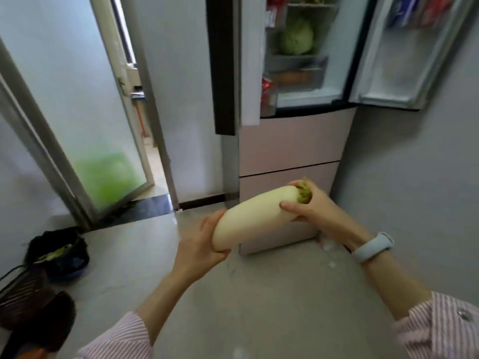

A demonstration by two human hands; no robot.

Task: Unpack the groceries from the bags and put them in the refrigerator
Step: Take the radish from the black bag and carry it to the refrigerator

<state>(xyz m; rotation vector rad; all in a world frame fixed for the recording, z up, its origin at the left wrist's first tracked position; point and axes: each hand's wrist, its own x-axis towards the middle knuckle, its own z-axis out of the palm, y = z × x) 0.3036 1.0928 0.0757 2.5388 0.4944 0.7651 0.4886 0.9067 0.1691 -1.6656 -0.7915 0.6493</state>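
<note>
The step in hand seems to be to carry the long white radish with the green-brown cut top (255, 217) to the open pale pink refrigerator (293, 143) and lay it on a shelf. To do this well, I think both hands should keep the radish supported at its two ends while it is lifted, because it looks heavy and smooth and could slip from one hand alone. It should go in with one end first, and turned so that its length fits the shelf. The round green cabbage (296, 38) already takes space inside the upper compartment, so a free place beside it or on another shelf should be chosen.

The left hand (204, 239) is closed around the lower, rounded end of the radish, with the fingers wrapped under it. The right hand (308, 207), which has a pale blue wristband (373, 247) on its wrist, grips the upper end near the cut top. The radish is held in the air between them, tilted, in front of the lower drawers and well below the open compartment. A black bag (58, 251) lies on the floor to the left, well apart from the hands.
</note>
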